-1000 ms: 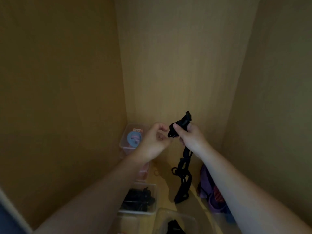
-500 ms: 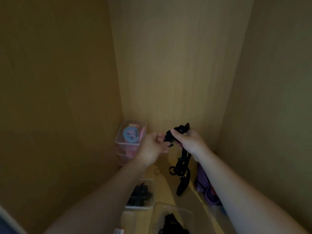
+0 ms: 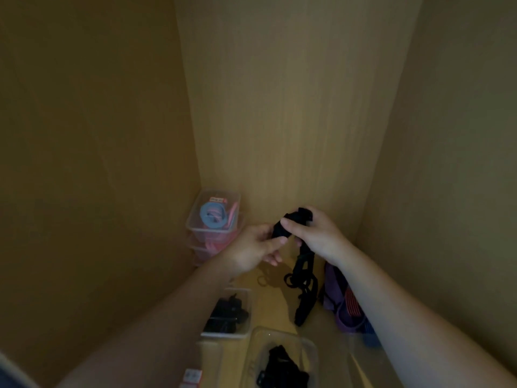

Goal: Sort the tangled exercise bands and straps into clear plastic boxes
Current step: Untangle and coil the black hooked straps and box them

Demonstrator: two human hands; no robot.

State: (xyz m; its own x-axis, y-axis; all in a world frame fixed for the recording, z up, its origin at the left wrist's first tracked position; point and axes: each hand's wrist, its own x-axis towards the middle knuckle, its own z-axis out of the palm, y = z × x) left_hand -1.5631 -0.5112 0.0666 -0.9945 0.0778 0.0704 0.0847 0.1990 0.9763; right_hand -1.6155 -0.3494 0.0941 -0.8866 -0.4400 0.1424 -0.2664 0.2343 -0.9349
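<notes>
Your right hand (image 3: 317,238) has its grip closed round the bunched top of the black strap (image 3: 303,309). Your left hand (image 3: 256,249) pinches the loose end just beside it. The rest hangs in a knotted tangle, its tip near the cabinet floor (image 3: 275,310), between the purple bands (image 3: 335,294) and the left clear box (image 3: 223,335). Hold the bunch firm and draw the end out slowly, one loop at a time, as a hard tug would likely tighten the knot. Once free, fold it into the near clear box (image 3: 265,331), which holds black straps.
</notes>
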